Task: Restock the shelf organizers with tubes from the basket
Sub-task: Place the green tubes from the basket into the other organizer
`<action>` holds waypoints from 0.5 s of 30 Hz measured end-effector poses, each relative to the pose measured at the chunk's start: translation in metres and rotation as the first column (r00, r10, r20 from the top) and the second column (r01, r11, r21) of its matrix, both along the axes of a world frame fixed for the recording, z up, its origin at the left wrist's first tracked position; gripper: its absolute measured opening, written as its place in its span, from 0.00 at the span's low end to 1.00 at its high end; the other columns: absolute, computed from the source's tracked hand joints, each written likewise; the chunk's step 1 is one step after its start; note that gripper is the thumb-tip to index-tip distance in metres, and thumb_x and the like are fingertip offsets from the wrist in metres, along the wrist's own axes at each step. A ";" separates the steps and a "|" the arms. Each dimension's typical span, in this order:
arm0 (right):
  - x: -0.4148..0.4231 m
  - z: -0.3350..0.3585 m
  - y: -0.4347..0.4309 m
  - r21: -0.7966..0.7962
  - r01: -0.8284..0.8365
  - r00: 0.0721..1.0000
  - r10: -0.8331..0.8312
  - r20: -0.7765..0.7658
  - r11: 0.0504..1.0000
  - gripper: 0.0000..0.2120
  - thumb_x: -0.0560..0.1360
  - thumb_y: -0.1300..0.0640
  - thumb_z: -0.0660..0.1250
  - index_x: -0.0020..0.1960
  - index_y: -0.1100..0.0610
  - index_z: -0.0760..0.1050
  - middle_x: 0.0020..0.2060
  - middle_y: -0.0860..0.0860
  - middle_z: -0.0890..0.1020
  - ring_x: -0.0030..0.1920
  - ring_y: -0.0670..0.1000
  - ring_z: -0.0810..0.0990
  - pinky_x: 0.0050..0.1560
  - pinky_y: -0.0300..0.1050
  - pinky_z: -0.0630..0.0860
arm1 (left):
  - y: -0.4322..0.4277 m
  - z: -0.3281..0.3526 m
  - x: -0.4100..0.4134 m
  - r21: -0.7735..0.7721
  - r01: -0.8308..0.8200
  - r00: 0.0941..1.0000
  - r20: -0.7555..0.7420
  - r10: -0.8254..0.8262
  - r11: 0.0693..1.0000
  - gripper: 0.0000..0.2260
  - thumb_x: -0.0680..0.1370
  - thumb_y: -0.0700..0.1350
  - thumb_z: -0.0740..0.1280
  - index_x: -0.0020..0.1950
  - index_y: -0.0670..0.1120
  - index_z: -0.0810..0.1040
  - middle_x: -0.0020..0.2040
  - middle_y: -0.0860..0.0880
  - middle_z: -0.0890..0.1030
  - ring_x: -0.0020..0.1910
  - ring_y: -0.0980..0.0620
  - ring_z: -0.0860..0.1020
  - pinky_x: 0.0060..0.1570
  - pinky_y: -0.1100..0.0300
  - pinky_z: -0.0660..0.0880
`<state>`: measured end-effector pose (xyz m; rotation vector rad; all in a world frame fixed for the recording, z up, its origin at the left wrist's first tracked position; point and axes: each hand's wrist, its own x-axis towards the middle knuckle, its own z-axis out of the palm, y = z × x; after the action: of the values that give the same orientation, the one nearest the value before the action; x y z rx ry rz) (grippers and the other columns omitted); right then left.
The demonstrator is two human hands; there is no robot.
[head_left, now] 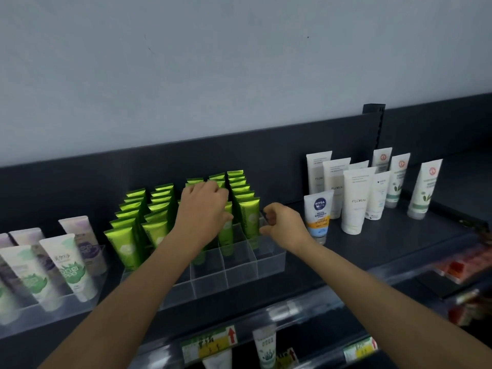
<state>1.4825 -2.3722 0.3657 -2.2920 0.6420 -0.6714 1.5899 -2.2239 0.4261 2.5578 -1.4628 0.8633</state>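
Observation:
Rows of shiny green tubes stand cap-down in a clear divided organizer on the dark shelf. Its front compartments hold nothing. My left hand reaches over the middle rows, its fingers curled round the top of one green tube that stands in a front-middle compartment. My right hand is at the organizer's right side, thumb and fingers curled in a pinch at its clear right wall, beside the rightmost row of tubes. The basket is out of view.
A second clear organizer at the left holds white, green-printed and purple tubes. To the right stand loose white tubes and a Nivea tube. A clear price rail runs along the shelf's front edge, above a lower shelf with more tubes.

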 end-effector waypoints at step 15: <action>-0.213 -0.086 0.004 0.062 0.175 0.944 -0.150 -0.293 0.983 0.15 0.72 0.58 0.71 0.58 0.59 0.76 0.53 0.52 0.80 0.54 0.51 0.79 0.54 0.41 0.75 | -0.038 -0.112 -0.151 0.125 0.679 0.734 -0.162 -0.660 0.724 0.20 0.66 0.52 0.77 0.52 0.41 0.81 0.46 0.45 0.82 0.44 0.44 0.81 0.40 0.56 0.80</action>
<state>1.2691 -2.3682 0.2799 -2.2914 0.9867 -0.3754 1.4387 -2.2619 0.3137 1.8408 -2.2785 0.4809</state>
